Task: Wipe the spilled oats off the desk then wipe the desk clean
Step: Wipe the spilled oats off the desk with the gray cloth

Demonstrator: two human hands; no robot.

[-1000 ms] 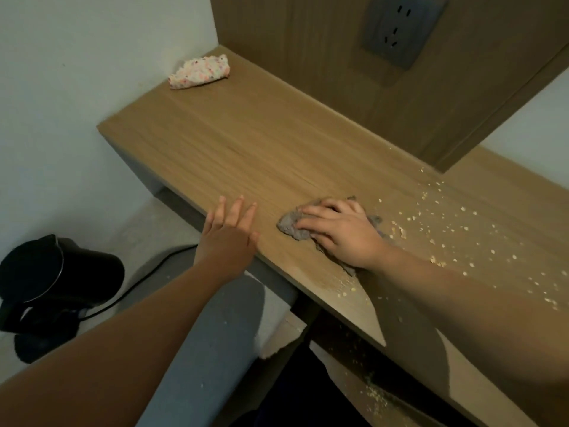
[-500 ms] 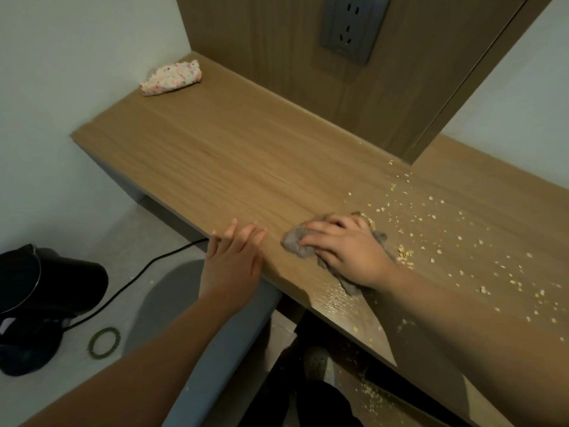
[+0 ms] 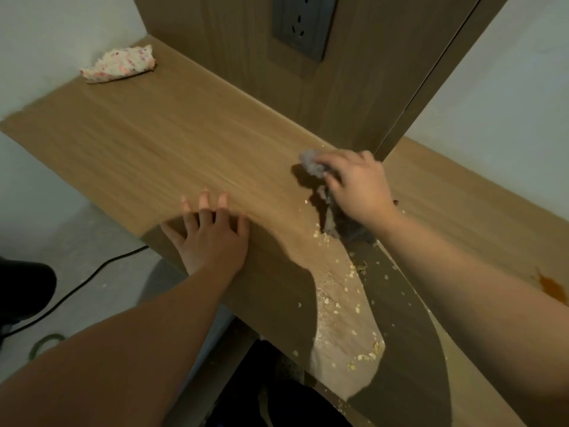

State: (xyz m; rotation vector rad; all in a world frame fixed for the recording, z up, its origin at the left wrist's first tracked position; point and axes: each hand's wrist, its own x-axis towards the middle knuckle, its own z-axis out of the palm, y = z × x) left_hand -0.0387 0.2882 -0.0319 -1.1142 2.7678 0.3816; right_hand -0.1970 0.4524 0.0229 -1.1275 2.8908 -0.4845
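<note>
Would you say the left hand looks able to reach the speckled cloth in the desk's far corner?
Probably yes: the left hand rests open at the near edge, holding nothing, and only bare desk lies between it and the speckled cloth.

Dim, warm indoor light. 2 broad arm shadows darken the desk [image 3: 154, 143]. Motion blur softens the whole frame, and straight edges bow.

Two bare forearms [image 3: 123, 349] are shown, bare from the wrists to the frame's edge. The left hand [image 3: 209, 238] and right hand [image 3: 357, 186] are bare too, their fingers [image 3: 222, 208] blurred. A dark garment [image 3: 286, 405] is glimpsed under the bench [image 3: 154, 143] edge; whether it is worn cannot be told.
</note>
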